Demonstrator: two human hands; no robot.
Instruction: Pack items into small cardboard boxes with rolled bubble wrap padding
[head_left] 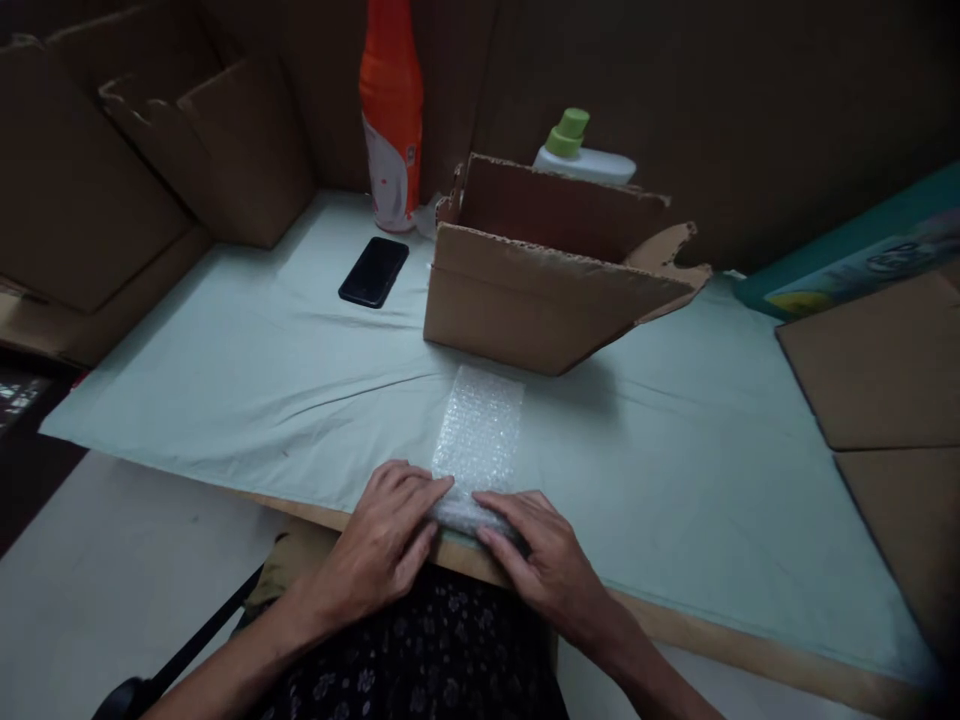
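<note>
Both hands lay flat at the table's near edge, left hand and right hand pressing a nubbly bubble wrap strip on smooth pale cloth. Beyond stood a ragged corrugated box, a glossy phone.

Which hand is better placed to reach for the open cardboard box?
Probably the right hand: the cardboard box stands ahead and slightly to its side. The left hand is farther; both rest on the bubble wrap.
</note>
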